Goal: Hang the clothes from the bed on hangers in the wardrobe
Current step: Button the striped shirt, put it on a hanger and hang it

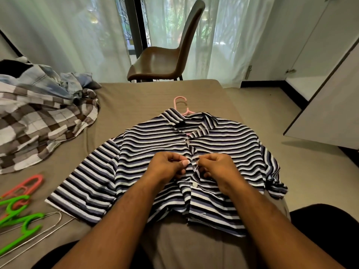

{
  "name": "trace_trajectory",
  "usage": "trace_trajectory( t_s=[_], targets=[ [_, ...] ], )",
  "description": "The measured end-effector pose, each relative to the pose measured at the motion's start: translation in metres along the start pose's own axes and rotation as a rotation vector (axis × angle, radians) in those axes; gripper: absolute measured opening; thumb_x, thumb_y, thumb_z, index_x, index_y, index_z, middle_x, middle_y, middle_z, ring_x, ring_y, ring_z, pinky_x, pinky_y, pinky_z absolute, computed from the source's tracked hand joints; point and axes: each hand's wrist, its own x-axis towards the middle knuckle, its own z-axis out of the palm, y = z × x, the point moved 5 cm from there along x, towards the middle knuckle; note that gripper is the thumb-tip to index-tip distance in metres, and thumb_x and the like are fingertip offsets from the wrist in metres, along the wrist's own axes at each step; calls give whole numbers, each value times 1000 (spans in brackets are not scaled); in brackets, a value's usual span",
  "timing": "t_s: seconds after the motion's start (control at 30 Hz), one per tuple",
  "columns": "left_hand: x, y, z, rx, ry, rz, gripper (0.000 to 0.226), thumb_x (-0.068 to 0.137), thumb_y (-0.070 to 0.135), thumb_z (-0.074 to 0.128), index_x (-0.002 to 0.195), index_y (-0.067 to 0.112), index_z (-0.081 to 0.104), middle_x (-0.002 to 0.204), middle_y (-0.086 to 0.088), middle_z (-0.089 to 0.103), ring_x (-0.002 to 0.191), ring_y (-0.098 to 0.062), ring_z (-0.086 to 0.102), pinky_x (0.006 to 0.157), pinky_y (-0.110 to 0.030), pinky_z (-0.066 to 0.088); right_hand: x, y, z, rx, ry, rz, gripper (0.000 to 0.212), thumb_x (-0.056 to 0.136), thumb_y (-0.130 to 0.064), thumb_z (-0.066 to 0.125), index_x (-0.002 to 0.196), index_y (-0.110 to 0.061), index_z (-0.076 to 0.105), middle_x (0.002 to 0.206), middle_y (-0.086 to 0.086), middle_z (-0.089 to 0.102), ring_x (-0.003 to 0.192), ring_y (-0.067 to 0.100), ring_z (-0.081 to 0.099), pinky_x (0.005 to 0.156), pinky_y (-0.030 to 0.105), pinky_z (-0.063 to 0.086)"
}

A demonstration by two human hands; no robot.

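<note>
Striped shirt [167, 171] flat on bed [124, 105], pink hanger [181, 105] inside. Left hand [167, 167] and right hand [217, 167] fingers pinch its button placket at mid-chest.

Bedroom, domestic. Bed [120, 105] under a plain taupe sheet fills most of the view. Heap of checked and denim clothes [38, 113] on its left side; striped shirt [213, 136] spread flat mid-bed. Plastic and wire hangers [21, 210] loose near the left edge. White wardrobe doors [330, 105] standing open at right. Sheer curtains [68, 35] over tall glazing behind; brown moulded chair [165, 55] at the bed's far end.
</note>
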Motion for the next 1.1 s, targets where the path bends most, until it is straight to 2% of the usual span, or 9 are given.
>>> trace_trajectory(
  t_s=[0.17, 0.37, 0.47, 0.57, 0.63, 0.77, 0.83, 0.93, 1.1],
  targets=[
    [-4, 5, 0, 15, -5, 19, 10, 88, 6, 74, 97, 3, 73, 78, -9, 71, 64, -12, 66, 64, -28, 58, -2, 2, 3, -21, -22, -76, 17, 82, -6, 80, 98, -12, 76, 83, 5, 78, 73, 13, 72, 66, 23, 52],
    [-6, 10, -4, 55, 23, 50, 10, 87, 9, 76, 96, 3, 74, 82, -13, 75, 64, -12, 68, 66, -29, 61, -11, -5, 6, -83, -8, -224, 13, 84, -14, 81, 97, -16, 78, 83, 0, 78, 75, 9, 73, 68, 18, 53],
    [-7, 11, -3, 66, 30, 51, 13, 85, 10, 78, 96, 5, 75, 86, -15, 76, 66, -12, 70, 64, -26, 61, -12, -5, 7, -102, -8, -226, 22, 78, -26, 87, 96, -17, 77, 84, -1, 78, 78, 10, 74, 68, 19, 56],
    [-7, 11, -1, 67, 41, 57, 11, 86, 6, 77, 96, 2, 75, 89, -18, 76, 66, -14, 68, 63, -25, 60, -8, -1, 4, -114, 54, -179, 10, 82, -16, 83, 90, -17, 77, 81, 2, 78, 77, 16, 74, 76, 33, 62],
    [-8, 11, 0, 76, 45, 54, 11, 86, 6, 77, 96, 2, 75, 90, -20, 75, 67, -16, 68, 61, -24, 60, -7, 2, 5, -7, 40, -120, 8, 83, -6, 78, 88, -13, 76, 81, 8, 77, 75, 21, 72, 76, 38, 61],
    [-9, 10, 0, 66, 38, 46, 12, 86, 5, 77, 97, 0, 74, 91, -22, 75, 69, -18, 68, 60, -23, 59, -8, 2, 7, 198, -12, -64, 19, 83, 6, 75, 98, -4, 71, 83, 12, 75, 74, 22, 71, 68, 33, 59],
    [-9, 10, -1, 60, 34, 44, 13, 86, 6, 77, 97, 0, 74, 92, -22, 75, 69, -18, 68, 61, -23, 60, -8, 2, 6, 229, -19, -76, 23, 81, 7, 76, 100, -5, 70, 84, 11, 75, 77, 21, 71, 69, 31, 58],
    [-9, 10, -2, 52, 31, 44, 13, 86, 6, 77, 97, 1, 74, 92, -21, 75, 70, -17, 68, 64, -25, 61, -8, 2, 5, 134, -11, -156, 22, 80, 2, 80, 98, -9, 73, 85, 8, 76, 81, 21, 74, 74, 29, 57],
    [-10, 11, -2, 22, 13, 31, 14, 87, 3, 75, 99, -3, 73, 89, -21, 73, 67, -15, 67, 62, -24, 59, -11, 0, 6, -52, -6, -276, 20, 81, -7, 82, 97, -16, 74, 90, 3, 78, 88, 17, 76, 83, 34, 61]
  ],
)
